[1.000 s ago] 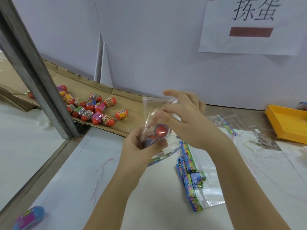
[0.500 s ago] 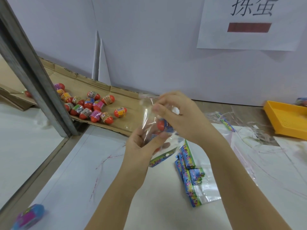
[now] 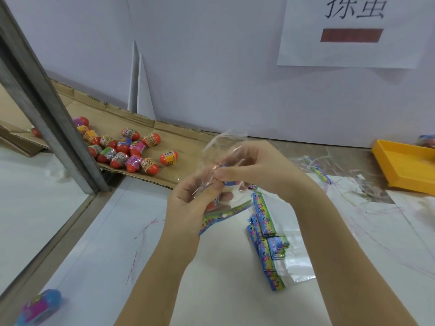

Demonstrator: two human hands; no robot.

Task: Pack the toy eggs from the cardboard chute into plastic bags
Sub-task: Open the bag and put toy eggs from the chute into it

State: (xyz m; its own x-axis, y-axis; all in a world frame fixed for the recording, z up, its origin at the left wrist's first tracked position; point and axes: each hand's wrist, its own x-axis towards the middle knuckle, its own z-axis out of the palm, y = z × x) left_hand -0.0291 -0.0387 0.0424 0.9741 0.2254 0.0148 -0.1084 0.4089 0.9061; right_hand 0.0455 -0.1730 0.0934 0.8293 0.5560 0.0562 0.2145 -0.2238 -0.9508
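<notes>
Both hands hold one clear plastic bag [image 3: 211,149] over the white table. My left hand [image 3: 190,201] grips its lower part from below, and the bag's colourful printed header strip [image 3: 223,215] hangs under that hand. My right hand [image 3: 254,168] pinches the bag from above, with a toy egg [image 3: 229,183] inside showing only as a blue edge and a bit of red. Several red toy eggs [image 3: 131,156] with coloured wrappers lie on the cardboard chute [image 3: 183,147] at the left, one egg [image 3: 168,157] apart from the cluster.
A stack of flat bags with blue headers [image 3: 268,243] lies under my right forearm. A yellow tray [image 3: 409,168] stands at the right edge, with clear strip scraps [image 3: 357,182] beside it. A grey metal post [image 3: 44,109] leans at the left. A blue-pink toy [image 3: 40,307] lies bottom left.
The egg has sunk deeper into the bag and is mostly hidden by my fingers. My right hand has moved lower, from the bag's opening to its middle.
</notes>
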